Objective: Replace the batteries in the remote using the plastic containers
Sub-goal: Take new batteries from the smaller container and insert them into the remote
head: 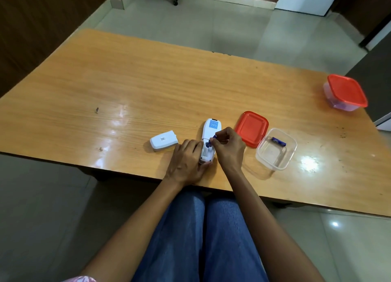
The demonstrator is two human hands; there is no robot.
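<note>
Pinching a blue battery (212, 139) between fingertips (213, 141) of the right hand (229, 148), angled over the open compartment of the white remote (208, 140) — not seated flat, one end tipped up. Steadied the remote face-down near the table (105, 86) edge with the left hand (186, 163), fingers curled around its lower end, thumb pressed beside the compartment. Lay well clear to the left: the detached battery cover (164, 143). Sat just right of the hands: the open clear container (276, 148) with one more blue battery (278, 142) inside, its red lid (251, 128) touching its far corner. Stood far off at the right edge: a second container (344, 94), closed, contents unclear.

Risks, as judged: could not tell whether going in or coming out, nor which polarity faced the spring — a reversed cell would leave the remote dead. Could slip from so light a pinch and roll toward the near edge. Could skid the remote off the table if pressed hard, being so close to the edge. Could mix old and new cells, both being blue.
</note>
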